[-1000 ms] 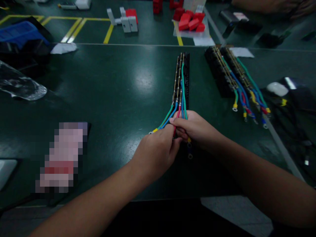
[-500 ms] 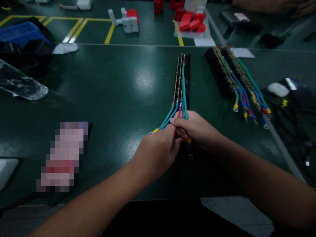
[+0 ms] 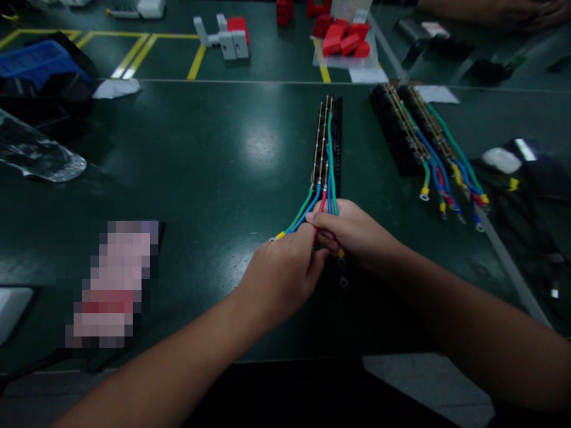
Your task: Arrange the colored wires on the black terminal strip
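Note:
A black terminal strip (image 3: 339, 142) with brass-coloured bars lies lengthwise in front of me. Green, blue and red wires run from its near end toward my hands. My left hand (image 3: 283, 273) is closed at the red wire (image 3: 322, 205), its fingertips mostly hidden. Along its upper edge pass a green wire (image 3: 301, 211) and a blue wire, and a yellow-sleeved ring lug (image 3: 277, 236) shows there. My right hand (image 3: 350, 229) is wrapped round the wires just below the strip, its thumb by the red one. Ring lugs (image 3: 342, 273) hang out beneath it.
Two more wired strips (image 3: 397, 131) lie to the right, near a white mouse (image 3: 502, 160) and dark cables. Red blocks (image 3: 343, 38) and grey parts (image 3: 234, 44) sit at the back. On the left are a pixelated object (image 3: 111, 279), clear plastic (image 3: 40, 148) and a blue bin (image 3: 40, 62). Another person's hands (image 3: 530, 12) show at top right.
Both hands keep the same hold on the wires. The whole view has shifted very slightly.

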The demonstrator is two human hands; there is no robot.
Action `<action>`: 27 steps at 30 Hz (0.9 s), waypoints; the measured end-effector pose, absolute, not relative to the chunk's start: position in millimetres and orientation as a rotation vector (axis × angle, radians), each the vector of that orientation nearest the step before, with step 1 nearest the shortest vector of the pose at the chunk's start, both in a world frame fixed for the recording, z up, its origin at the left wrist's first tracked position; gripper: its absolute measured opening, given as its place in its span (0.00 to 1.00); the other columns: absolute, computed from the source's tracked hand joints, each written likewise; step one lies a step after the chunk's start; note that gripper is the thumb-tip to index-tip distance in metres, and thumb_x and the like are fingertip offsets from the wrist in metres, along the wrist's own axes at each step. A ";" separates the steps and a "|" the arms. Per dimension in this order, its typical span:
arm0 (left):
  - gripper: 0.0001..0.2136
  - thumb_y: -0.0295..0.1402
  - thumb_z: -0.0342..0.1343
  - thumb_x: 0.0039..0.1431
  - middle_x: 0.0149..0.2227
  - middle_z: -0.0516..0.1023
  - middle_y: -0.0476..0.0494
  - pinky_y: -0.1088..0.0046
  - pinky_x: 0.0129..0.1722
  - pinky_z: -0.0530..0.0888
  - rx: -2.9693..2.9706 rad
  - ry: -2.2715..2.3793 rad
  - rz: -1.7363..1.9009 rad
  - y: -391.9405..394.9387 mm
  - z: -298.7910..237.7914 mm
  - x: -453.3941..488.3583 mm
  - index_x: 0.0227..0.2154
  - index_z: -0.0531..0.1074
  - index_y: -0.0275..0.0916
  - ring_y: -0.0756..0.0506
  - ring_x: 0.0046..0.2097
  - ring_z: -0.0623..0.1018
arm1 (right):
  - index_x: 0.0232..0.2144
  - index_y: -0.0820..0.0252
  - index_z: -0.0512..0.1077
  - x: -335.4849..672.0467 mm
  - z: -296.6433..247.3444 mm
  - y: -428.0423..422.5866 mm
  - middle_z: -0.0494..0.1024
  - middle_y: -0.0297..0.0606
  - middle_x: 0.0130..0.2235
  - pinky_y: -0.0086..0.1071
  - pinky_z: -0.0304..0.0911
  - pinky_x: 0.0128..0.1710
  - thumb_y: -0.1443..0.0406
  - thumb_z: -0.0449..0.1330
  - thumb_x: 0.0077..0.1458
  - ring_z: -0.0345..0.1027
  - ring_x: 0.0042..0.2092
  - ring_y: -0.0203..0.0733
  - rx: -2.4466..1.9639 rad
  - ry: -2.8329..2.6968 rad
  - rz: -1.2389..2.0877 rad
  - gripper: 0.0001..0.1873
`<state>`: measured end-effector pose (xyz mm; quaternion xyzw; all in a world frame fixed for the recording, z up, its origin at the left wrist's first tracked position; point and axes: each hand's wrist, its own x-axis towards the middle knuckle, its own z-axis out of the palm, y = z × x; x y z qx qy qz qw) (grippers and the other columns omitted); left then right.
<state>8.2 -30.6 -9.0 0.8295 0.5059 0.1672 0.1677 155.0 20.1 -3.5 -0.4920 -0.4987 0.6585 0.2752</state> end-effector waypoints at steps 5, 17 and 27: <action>0.09 0.34 0.48 0.64 0.31 0.76 0.44 0.69 0.25 0.66 2.368 1.428 0.482 -31.5 -8.3 7.4 0.44 0.64 0.36 0.43 0.29 0.76 | 0.20 0.58 0.60 154.1 -2.4 19.9 0.60 0.26 0.14 0.26 0.47 0.16 0.67 0.55 0.57 0.51 0.16 0.30 -1.335 -1.344 1.768 0.14; 0.09 0.33 0.48 0.64 0.30 0.76 0.44 0.70 0.25 0.65 2.366 1.442 0.451 -31.8 -6.4 7.7 0.44 0.63 0.36 0.43 0.29 0.77 | 0.19 0.58 0.60 154.7 -4.6 20.5 0.61 0.27 0.14 0.26 0.49 0.16 0.67 0.55 0.57 0.52 0.16 0.30 -1.314 -1.347 1.771 0.15; 0.09 0.34 0.45 0.65 0.30 0.77 0.44 0.68 0.25 0.67 2.327 1.472 0.458 -31.4 -5.3 7.6 0.43 0.65 0.36 0.42 0.28 0.77 | 0.19 0.59 0.62 156.7 -6.7 20.6 0.61 0.27 0.14 0.25 0.48 0.15 0.66 0.56 0.57 0.52 0.15 0.29 -1.312 -1.350 1.757 0.14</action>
